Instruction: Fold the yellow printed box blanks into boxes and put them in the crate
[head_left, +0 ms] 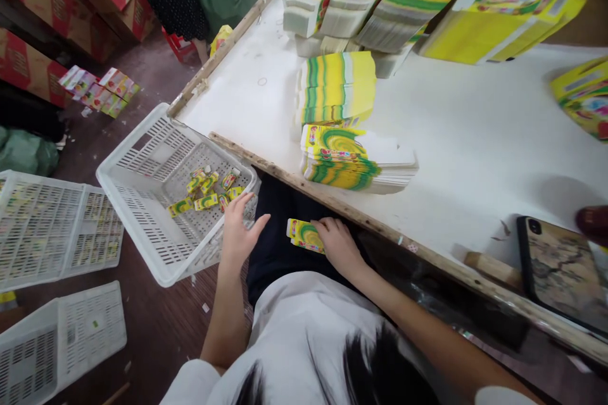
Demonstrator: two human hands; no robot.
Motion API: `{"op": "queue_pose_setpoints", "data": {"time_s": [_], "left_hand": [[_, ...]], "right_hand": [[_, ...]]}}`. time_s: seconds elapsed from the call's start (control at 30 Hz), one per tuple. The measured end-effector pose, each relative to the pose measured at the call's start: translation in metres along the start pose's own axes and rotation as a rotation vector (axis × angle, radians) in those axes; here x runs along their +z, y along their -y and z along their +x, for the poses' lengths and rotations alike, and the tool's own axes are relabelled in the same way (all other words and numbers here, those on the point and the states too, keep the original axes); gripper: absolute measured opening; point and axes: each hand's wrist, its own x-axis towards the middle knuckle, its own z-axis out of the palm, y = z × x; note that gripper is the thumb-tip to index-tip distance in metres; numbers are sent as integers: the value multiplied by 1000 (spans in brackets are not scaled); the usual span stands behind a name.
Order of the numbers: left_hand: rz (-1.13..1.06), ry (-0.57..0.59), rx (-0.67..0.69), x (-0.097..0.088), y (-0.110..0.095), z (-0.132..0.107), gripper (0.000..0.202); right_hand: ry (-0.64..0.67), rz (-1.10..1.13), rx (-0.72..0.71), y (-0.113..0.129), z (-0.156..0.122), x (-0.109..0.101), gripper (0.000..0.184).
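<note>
The right hand [339, 247] is pinching a yellow-green carton [303, 235] over the lap [270, 228]; the left hand [238, 234] — spread loosely — is hovering beside the white basket [161, 152], where small boxes [206, 201] are lying.

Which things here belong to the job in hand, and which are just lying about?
Likely the job's:
yellow-green carton in the right hand
nearest carton stack
white crate by the left hand
small boxes inside it

Probably lying about:
phone
wooden block

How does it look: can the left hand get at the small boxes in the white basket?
Probably yes: the left hand looks empty beside the open-topped white basket, and only the rim seems in the way of the small boxes.
</note>
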Motion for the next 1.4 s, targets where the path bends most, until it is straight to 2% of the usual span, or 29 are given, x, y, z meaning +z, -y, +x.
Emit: {"op": "queue_pose_setpoints", "data": {"time_s": [0.1,0.2,0.3,0.4,0.47,0.53,0.57,0.6,0.67,0.73,0.77,0.83,0.9,1.03,1.23,1.4], "left_hand": [[-8,42,28,6,-11,1,46],[3,48,20,1,-11,2,44],[-91,47,-49,-3,-6,2,62],[-408,83,-75,5,-12,-1,101],[-717,151,-37,15,-27,-5,117],[-1004,197,-30,26,-48,-9,111],[-1101,189,-57,31,-59,-11,96],[-1176,143,-93,34,-70,-12,78],[-1289,-41,-149,38,-86,-11,52],[-1321,-270,-147,41,-95,-8,45],[-1306,-366,-129,42,-97,-7,47],[-1235,-505,-79,45,-98,-4,54],[-1182,-592,-37,50,-98,-3,59],[-1158,-711,55,57,-97,-2,65],[-1070,-676,80,57,-91,-1,76],[-1030,-716,64,57,-87,1,81]], "right_hand": [[23,40,-5,2,0,-1,45],[55,109,-7,2,-1,-7,36],[-64,405,-57,1,1,-33,17],[-304,858,-115,8,5,-71,9],[-266,1066,-175,19,10,-90,12],[-173,1141,-265,32,16,-97,12],[-182,1120,-300,38,18,-97,12],[-255,1061,-313,44,20,-94,12],[-535,857,-280,52,21,-88,14],[-753,643,-262,57,18,-82,19],[-780,573,-286,60,15,-80,21],[-705,535,-375,67,10,-76,24],[-610,585,-425,76,6,-74,25],[-540,696,-417,88,4,-72,25],[-466,829,-295,87,7,-70,24],[-421,894,-251,86,5,-63,30]]}}
